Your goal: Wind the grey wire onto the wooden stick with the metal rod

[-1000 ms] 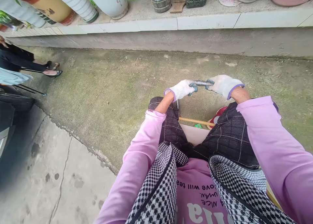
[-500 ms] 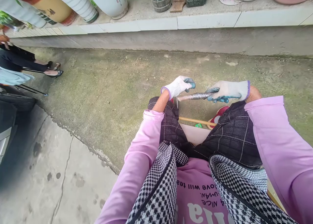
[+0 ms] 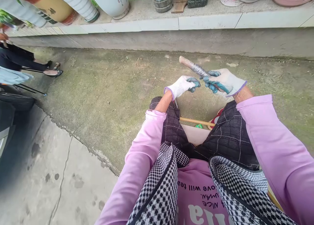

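My right hand (image 3: 227, 81), in a white glove with blue-grey coated fingers, is closed around a wooden stick wound with silvery wire (image 3: 194, 67). The bare wooden end of the stick points up and to the left, beyond my fingers. Just left of it, my left hand (image 3: 183, 86), gloved alike, is closed with its fingertips pinched together near the wound part. Whatever lies in that pinch is too small to make out. Both hands are above the ground in front of my knees.
A yellowish rod (image 3: 193, 121) crosses between my legs, with a small green scrap (image 3: 199, 126) beside it and a red shoe (image 3: 216, 119) at right. Ahead, a tiled ledge (image 3: 157, 26) bears several pots. At far left another person's feet (image 3: 55, 73) show near a dark vehicle (image 3: 14, 102).
My right hand has swung the wire-wound stick from nearly level to tilted, its bare end rising away from me. My left hand has shifted slightly right, closer to my right hand.
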`<state>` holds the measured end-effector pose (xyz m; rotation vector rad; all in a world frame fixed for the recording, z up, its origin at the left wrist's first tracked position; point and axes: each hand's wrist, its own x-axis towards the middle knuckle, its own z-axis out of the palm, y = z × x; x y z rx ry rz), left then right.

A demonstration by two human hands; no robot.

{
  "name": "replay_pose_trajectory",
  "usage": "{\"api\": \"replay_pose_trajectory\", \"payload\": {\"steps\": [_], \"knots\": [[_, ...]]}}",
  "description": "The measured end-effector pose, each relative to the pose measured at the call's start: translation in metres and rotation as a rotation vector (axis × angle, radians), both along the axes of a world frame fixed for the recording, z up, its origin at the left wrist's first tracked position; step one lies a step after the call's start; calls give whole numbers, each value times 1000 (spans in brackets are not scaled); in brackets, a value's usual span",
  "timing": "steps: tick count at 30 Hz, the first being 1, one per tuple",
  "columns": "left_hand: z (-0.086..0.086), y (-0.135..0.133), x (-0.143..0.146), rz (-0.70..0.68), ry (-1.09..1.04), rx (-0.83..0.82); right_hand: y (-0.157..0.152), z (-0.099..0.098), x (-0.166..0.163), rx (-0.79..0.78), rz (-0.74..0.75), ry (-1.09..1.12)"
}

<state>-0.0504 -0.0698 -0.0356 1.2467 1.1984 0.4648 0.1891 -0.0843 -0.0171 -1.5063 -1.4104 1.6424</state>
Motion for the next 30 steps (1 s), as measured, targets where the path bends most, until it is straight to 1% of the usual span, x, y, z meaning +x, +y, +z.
{"api": "replay_pose_trajectory", "payload": {"steps": [2, 3, 5, 7, 8, 10, 13, 16, 19, 21, 24, 26, 30], "knots": [[0, -1, 1, -21, 2, -4, 4, -4, -5, 52, -9, -153], [-1, -1, 1, -34, 11, -2, 6, -5, -7, 91, 16, -287], [-3, -1, 0, -58, 55, 23, 11, -7, -8, 180, 154, -629], [-5, -1, -2, -82, 118, 69, 15, -9, -8, 249, 318, -891], [-5, -1, -4, -93, 147, 95, 16, -10, -7, 262, 378, -959], [-6, 0, -7, -118, 201, 135, 17, -12, -5, 242, 442, -990], [-9, 1, -10, -166, 265, 188, 15, -16, 0, 185, 509, -980], [-12, 2, -12, -201, 259, 238, 8, -21, 7, 83, 583, -913], [-12, 2, -13, -170, 238, 217, -1, -22, 16, -81, 617, -725], [-10, 2, -15, -135, 222, 194, -7, -20, 22, -146, 610, -549], [-7, 3, -17, -89, 159, 155, -10, -12, 32, -149, 588, -313], [-7, 6, -18, -78, 117, 125, -11, -6, 35, -147, 562, -207], [-11, 10, -19, -140, 70, 128, -12, 4, 33, -157, 482, -69]]}}
